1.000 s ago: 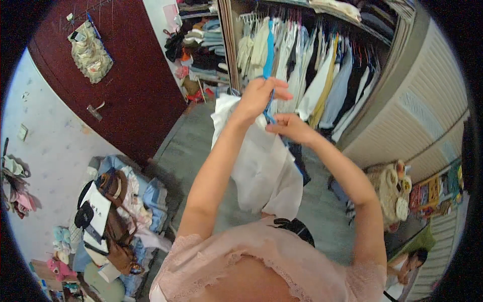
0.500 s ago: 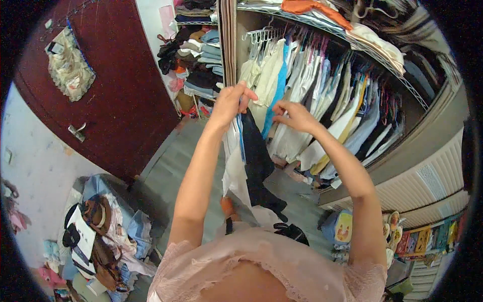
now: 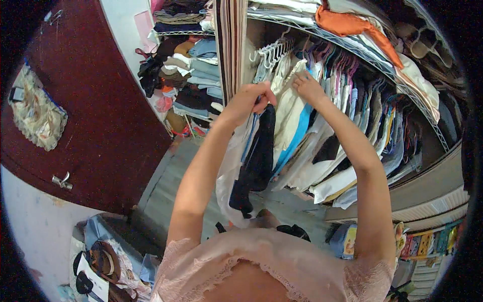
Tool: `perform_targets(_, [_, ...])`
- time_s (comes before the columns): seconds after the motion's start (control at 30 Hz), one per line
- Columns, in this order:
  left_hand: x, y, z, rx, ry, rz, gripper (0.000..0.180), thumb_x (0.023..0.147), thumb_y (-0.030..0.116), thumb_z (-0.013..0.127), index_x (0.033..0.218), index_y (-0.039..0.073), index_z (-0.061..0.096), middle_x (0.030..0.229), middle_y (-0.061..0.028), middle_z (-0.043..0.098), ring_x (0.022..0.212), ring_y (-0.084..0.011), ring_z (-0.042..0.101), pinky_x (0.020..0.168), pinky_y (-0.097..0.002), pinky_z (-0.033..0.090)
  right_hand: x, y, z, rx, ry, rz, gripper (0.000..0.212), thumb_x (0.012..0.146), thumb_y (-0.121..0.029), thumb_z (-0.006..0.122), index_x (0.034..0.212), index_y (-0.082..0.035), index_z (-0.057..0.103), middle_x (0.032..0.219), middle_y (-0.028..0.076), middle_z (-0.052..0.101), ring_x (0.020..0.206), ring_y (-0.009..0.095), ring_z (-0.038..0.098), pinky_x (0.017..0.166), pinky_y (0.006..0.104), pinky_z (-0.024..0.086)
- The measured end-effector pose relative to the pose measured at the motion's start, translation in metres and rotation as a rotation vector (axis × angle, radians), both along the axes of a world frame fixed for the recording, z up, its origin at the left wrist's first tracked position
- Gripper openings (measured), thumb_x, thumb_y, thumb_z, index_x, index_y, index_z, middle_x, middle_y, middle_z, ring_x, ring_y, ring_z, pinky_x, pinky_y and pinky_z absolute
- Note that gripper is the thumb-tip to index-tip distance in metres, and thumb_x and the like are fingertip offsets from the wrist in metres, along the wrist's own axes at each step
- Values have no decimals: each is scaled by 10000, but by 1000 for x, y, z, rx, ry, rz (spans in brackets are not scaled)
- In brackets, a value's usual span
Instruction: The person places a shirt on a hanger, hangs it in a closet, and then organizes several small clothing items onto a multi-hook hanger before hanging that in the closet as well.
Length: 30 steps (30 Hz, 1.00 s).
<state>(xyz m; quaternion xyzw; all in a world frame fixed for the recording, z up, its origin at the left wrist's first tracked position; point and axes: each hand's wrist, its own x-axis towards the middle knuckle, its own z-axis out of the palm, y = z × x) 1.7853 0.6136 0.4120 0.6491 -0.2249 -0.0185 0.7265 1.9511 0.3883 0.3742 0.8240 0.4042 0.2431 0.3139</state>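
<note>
My left hand (image 3: 251,102) is closed around the tops of a black garment (image 3: 256,156) and a sheer white one (image 3: 229,166). Both hang down in front of me, with a thin blue strip between them. What the fist grips at the top is mostly hidden. At the wardrobe rail, my right hand (image 3: 309,89) has its fingers bent on the upper part of a cream garment (image 3: 289,113). A bright blue garment (image 3: 298,132) hangs just right of the cream one.
A white multi-hook hanger (image 3: 274,52) hangs at the rail's left end. Above runs a wire shelf (image 3: 347,38) with an orange cloth (image 3: 352,25). Folded clothes (image 3: 204,70) fill shelves beyond the striped curtain (image 3: 230,45). A dark red door (image 3: 95,110) stands left; hats and clothes (image 3: 108,261) are piled below it.
My right hand has moved up and forward onto the cream garment. My left hand, with the black and white garments, has shifted right, nearer the rail. The view has turned and come closer to the wardrobe.
</note>
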Motion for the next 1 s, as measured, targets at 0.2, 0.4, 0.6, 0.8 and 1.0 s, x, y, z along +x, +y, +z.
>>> perform_targets(0.2, [56, -7, -9, 91, -32, 1, 462, 902, 345, 355, 673, 19, 589, 438, 21, 335, 434, -83, 307, 465, -236, 258, 33, 13, 3, -124, 229, 108, 135, 677, -133, 510, 682, -73, 632, 724, 82, 614, 815, 235, 579, 926, 350, 344])
perform_targets(0.4, [96, -35, -22, 117, -44, -17, 487, 891, 392, 355, 704, 18, 607, 443, 23, 328, 448, -86, 287, 500, -234, 252, 33, -31, 7, -78, 292, 125, 96, 586, -143, 569, 581, -66, 625, 622, 110, 599, 651, 272, 590, 641, 364, 455])
perform_targets(0.6, [127, -62, -32, 148, -21, -88, 490, 869, 396, 380, 690, 1, 609, 442, 10, 367, 443, -101, 332, 511, -245, 293, 15, -55, 14, -96, 343, 127, 88, 585, -109, 565, 573, -33, 608, 619, 138, 597, 635, 296, 593, 609, 382, 458])
perform_targets(0.8, [128, -66, -26, 125, -75, -252, 496, 874, 387, 390, 670, -9, 606, 432, 10, 375, 422, -104, 347, 482, -256, 306, 7, -66, 11, -87, 256, 143, 45, 587, -68, 568, 579, -37, 601, 641, 125, 598, 685, 265, 600, 645, 359, 466])
perform_targets(1.0, [134, -71, 14, 30, -38, -236, 469, 897, 365, 390, 812, -48, 593, 433, 48, 318, 384, -52, 266, 394, -209, 213, -4, -61, 13, -46, 353, 97, 322, 665, -34, 514, 970, -53, 616, 1061, 83, 582, 1042, 267, 507, 962, 353, 345])
